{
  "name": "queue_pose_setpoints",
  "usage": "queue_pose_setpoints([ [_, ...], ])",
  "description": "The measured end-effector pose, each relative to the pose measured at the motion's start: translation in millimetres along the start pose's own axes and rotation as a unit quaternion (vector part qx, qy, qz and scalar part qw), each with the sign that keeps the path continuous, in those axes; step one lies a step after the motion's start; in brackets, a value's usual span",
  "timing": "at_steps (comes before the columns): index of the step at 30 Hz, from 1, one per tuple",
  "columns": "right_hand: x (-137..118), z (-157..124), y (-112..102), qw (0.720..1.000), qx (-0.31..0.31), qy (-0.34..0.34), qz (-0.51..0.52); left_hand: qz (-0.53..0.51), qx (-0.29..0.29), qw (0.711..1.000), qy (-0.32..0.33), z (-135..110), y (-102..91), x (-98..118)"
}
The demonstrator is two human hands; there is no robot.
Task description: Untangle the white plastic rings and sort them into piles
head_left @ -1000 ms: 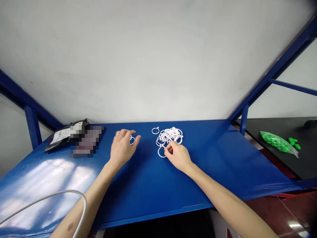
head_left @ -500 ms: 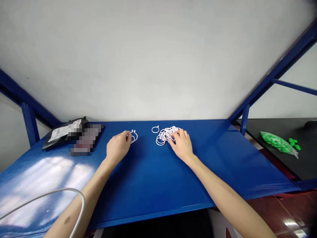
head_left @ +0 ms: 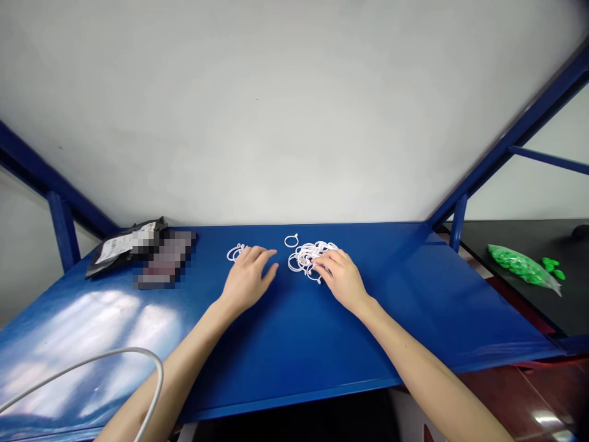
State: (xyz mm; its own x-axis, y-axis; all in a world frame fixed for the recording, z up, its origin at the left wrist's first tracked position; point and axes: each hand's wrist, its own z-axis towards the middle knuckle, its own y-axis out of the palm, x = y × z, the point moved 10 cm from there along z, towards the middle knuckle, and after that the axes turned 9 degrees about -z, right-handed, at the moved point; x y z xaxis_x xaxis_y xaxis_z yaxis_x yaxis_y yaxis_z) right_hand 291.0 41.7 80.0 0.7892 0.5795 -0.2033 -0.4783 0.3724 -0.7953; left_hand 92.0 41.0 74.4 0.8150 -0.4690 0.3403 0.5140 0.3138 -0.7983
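A loose pile of thin white curtain rings (head_left: 304,256), each with a small nub, lies on the blue table (head_left: 294,344). My right hand (head_left: 343,279) is at the near right side of this pile, thumb and fingers pinched on one of the rings (head_left: 313,278). To the left, a few more white rings (head_left: 234,253) lie together, partly hidden behind my left hand (head_left: 248,279). That hand is open and holds nothing, its thumb and fingers apart and pointing toward the pile. One single ring (head_left: 291,241) lies just behind the pile.
A black parcel bag (head_left: 122,248) and a blurred flat packet (head_left: 168,261) lie at the back left. A white cable (head_left: 115,352) crosses over my left forearm. On a black surface at right is a clear bag of green pieces (head_left: 519,265). A pale wall stands behind.
My left hand has let go of its ring beside the left group and moved right, its fingers opening. My right hand stays at the pile, where one ring now sticks out nearer to me.
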Motion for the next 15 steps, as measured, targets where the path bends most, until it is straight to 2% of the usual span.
queue_pose_setpoints([
  [3,-10,-2,0,0.999,-0.018,-0.024,0.012,-0.045,-0.03,0.996,0.067,-6,14.0,28],
  [6,-20,-4,2,0.998,-0.035,-0.051,0.032,-0.064,-0.057,0.991,0.1,-11,26.0,40],
  [11,-29,-6,8,0.993,-0.057,-0.075,0.077,-0.041,-0.065,0.993,0.091,-11,37.3,37],
  [15,-22,-6,9,0.997,-0.061,-0.048,0.027,-0.003,-0.05,0.996,0.072,-8,33.3,33],
])
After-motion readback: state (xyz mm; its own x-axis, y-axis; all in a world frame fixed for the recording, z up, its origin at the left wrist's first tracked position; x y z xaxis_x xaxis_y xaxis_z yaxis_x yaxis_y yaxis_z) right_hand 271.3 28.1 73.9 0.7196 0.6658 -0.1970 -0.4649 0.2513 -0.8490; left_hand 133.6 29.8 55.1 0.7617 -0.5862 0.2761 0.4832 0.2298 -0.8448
